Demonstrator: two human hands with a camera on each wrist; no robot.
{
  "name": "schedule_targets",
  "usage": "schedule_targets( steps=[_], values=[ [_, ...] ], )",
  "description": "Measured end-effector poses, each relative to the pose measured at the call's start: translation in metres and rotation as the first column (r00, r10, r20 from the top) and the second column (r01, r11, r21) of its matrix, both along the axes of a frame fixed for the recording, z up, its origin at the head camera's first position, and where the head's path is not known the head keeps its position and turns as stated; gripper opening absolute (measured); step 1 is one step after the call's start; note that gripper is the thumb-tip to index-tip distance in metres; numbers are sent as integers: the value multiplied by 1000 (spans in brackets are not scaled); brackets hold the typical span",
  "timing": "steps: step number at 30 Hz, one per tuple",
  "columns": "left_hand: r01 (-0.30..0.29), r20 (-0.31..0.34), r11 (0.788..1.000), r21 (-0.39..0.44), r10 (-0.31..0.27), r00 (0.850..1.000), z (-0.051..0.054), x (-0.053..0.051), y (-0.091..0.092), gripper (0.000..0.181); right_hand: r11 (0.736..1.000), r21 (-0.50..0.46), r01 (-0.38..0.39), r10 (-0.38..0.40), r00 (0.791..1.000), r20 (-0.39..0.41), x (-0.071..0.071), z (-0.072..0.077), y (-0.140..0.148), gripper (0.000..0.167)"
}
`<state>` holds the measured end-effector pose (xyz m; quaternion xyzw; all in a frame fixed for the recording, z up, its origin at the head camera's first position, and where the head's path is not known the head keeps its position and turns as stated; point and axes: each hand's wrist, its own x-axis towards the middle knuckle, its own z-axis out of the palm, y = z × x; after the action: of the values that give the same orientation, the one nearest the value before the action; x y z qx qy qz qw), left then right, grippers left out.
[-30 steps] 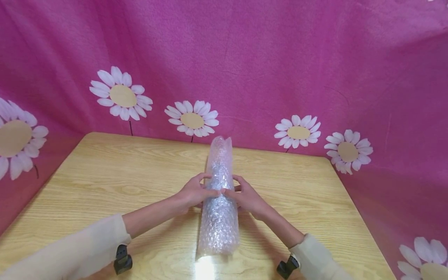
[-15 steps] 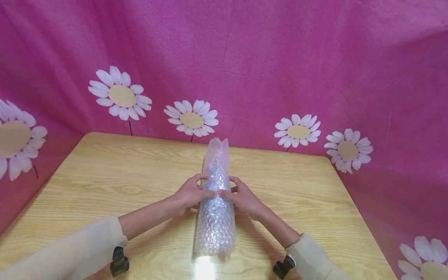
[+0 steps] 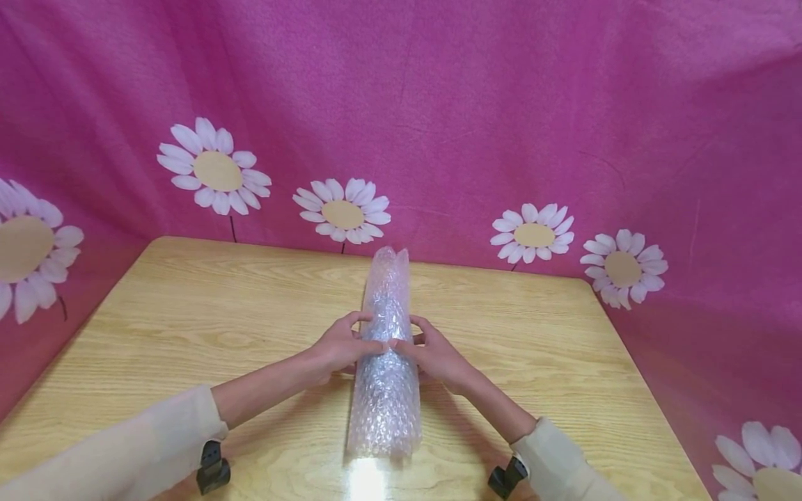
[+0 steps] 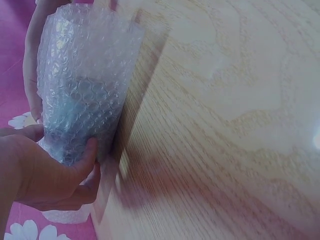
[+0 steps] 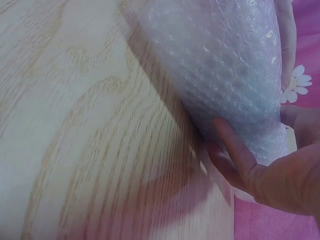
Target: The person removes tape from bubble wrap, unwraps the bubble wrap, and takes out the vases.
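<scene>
A long roll of clear bubble wrap lies on the wooden table, pointing away from me. Something greyish-blue shows dimly inside it; its kind cannot be made out. My left hand grips the roll's left side near the middle, thumb on top. From the other side my right hand holds it at the same height, and the two thumb tips meet on top. In the left wrist view the left fingers curve around the wrap. The right wrist view shows the right fingers against the bubble surface.
The wooden table has its far edge just beyond the roll's far end. A pink cloth printed with white daisies hangs behind and on both sides. Light glares off the table near the roll's near end.
Both hands and the roll have shifted slightly to the left since a second ago. Over the last half second they stay almost still, with the same hold.
</scene>
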<state>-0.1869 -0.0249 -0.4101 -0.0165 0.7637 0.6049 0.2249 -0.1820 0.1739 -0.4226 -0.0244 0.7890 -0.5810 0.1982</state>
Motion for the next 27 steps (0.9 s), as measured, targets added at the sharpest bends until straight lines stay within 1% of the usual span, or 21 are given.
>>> schedule_targets(
  steps=[9, 13, 19, 24, 27],
  values=[
    [25, -3, 1000, -3, -25, 1000, -1, 0, -3, 74, 1000, 20, -5, 5, 1000, 1, 1, 2, 0, 72],
    [41, -18, 999, -11, -41, 999, -2, 0, -4, 74, 1000, 18, -8, 8, 1000, 6, 1, 2, -1, 72],
    [63, -63, 995, -76, -68, 996, -3, -1, -8, 73, 1000, 18, -8, 8, 1000, 6, 2, 3, -2, 73],
    [82, -79, 988, -129, -93, 993, -2, -2, -11, 73, 1000, 20, -3, 3, 1000, 2, 2, 3, -2, 73],
    [82, -97, 983, -163, -98, 990, -2, -3, -12, 72, 1000, 19, -5, 5, 1000, 5, 3, 4, -2, 73]
  ],
)
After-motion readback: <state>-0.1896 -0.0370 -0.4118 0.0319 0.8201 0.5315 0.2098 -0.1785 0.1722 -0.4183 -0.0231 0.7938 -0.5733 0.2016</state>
